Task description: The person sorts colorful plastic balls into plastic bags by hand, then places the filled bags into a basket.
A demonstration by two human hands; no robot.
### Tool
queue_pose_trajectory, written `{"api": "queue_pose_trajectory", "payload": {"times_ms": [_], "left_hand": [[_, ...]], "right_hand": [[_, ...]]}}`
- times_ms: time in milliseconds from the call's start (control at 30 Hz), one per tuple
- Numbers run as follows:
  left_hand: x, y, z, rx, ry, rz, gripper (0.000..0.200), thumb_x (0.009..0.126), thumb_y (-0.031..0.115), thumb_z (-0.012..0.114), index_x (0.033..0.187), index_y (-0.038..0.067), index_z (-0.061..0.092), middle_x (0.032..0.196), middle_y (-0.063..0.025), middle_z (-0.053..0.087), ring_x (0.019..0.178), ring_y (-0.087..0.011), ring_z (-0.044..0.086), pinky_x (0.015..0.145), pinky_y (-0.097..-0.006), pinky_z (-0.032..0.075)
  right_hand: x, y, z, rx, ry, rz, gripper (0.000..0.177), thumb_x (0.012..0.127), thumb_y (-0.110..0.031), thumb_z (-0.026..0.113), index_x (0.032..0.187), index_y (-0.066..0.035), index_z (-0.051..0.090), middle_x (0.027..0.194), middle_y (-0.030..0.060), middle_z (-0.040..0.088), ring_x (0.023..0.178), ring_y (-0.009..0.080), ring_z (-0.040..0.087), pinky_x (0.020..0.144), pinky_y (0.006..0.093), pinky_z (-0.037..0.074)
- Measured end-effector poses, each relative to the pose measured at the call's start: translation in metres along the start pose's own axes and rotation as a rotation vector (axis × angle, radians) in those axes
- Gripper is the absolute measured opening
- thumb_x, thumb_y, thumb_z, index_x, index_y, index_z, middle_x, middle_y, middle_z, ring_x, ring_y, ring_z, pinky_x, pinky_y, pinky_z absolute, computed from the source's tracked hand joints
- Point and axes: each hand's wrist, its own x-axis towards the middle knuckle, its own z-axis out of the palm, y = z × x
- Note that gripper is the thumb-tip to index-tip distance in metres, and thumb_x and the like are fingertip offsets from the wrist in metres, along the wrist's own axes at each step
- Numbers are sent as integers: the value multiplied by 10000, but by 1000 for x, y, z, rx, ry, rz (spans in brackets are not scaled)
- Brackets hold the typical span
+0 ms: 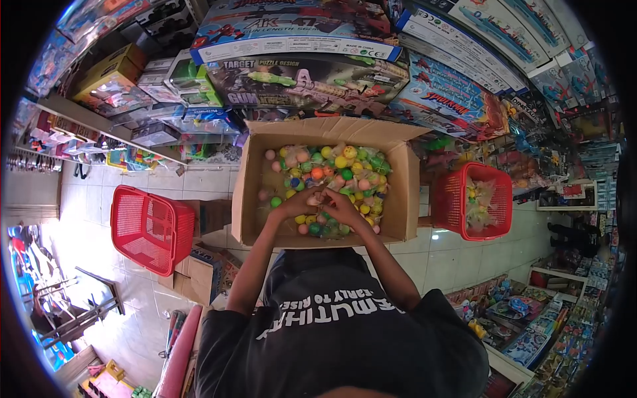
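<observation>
An open cardboard box (257, 192) in front of me holds many small colored balls (346, 174), green, yellow, pink and orange. Some of them appear bagged in clear plastic. Above the balls, my left hand (300, 203) and my right hand (337, 207) meet near the middle of the box. The fingers of both are bent and drawn together at one spot. Whatever lies between the fingertips is too small and too hidden to name.
To the right a red plastic basket (505, 202) contains clear bags of balls. Another red basket (142, 229) is at the left. Boxed toy guns (308, 83) are stacked behind the cardboard box. Shelves of packaged toys (531, 318) line the right side.
</observation>
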Motion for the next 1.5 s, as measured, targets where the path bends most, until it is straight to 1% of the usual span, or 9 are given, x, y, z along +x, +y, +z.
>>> {"api": "queue_pose_trajectory", "payload": {"times_ms": [133, 200, 400, 567, 700, 967, 1133, 1200, 1500], "left_hand": [[-10, -11, -11, 187, 108, -78, 559, 770, 185, 609, 1276, 75, 402, 1085, -105, 558, 951, -185, 562, 788, -264, 459], [-19, -1, -11, 27, 329, -312, 491, 811, 267, 573, 1241, 71, 438, 1017, -87, 582, 869, -180, 590, 710, -258, 484], [-37, -10, -34, -137, 504, -280, 382, 868, 294, 507, 1169, 59, 499, 993, -75, 567, 798, -158, 601, 566, -281, 528], [-47, -19, -36, -270, 534, -185, 285, 892, 253, 469, 1092, 65, 545, 989, -62, 555, 805, -150, 596, 599, -281, 557], [-56, -8, -29, -350, 497, -171, 278, 892, 236, 466, 1091, 63, 552, 1027, -69, 555, 920, -152, 569, 642, -297, 563], [-64, 0, -20, -145, 539, -119, 332, 896, 245, 459, 1119, 18, 555, 1080, -93, 565, 997, -162, 520, 851, -262, 413], [-64, 5, -15, -91, 659, -129, 339, 908, 267, 442, 1054, 2, 595, 990, -79, 593, 923, -149, 519, 855, -259, 373], [-60, -5, -21, -23, 576, 46, 344, 915, 283, 429, 1024, 1, 593, 925, -59, 597, 900, -141, 511, 845, -266, 371], [-57, 24, -9, -220, 589, 25, 348, 950, 305, 381, 1105, 45, 553, 1067, -44, 579, 955, -141, 512, 838, -256, 391]], "right_hand": [[11, -3, 7, 21, -77, -14, 238, 820, -79, 557, 1048, -57, 495, 882, 65, 579, 827, 153, 583, 688, 298, 456], [21, 6, 7, 256, 5, 14, 294, 814, -77, 564, 1097, -52, 488, 939, 77, 586, 850, 162, 589, 720, 300, 463], [50, 65, 0, 18, 170, 239, 308, 803, -51, 542, 1105, -58, 486, 919, 121, 623, 949, 217, 596, 768, 330, 484], [48, 71, 16, -571, 86, 191, 398, 725, -28, 600, 1108, -59, 494, 876, 157, 614, 888, 288, 595, 735, 388, 475], [46, 67, 25, -606, 205, 189, 360, 704, -28, 626, 1045, -51, 514, 805, 142, 600, 856, 294, 591, 715, 405, 469], [50, 67, 18, -404, 321, 191, 138, 693, -69, 659, 694, -31, 526, 712, 117, 558, 683, 236, 582, 612, 355, 450], [45, 33, 2, -271, 317, 129, 175, 709, -95, 651, 781, -29, 506, 706, 83, 539, 652, 184, 544, 602, 304, 435], [40, 19, -3, -192, 328, 128, 190, 714, -101, 645, 813, -32, 498, 711, 68, 536, 653, 166, 532, 604, 289, 430], [1, -48, -20, 65, 164, 56, 88, 796, -49, 545, 868, -8, 516, 758, 19, 540, 694, 87, 525, 609, 240, 424]]}}
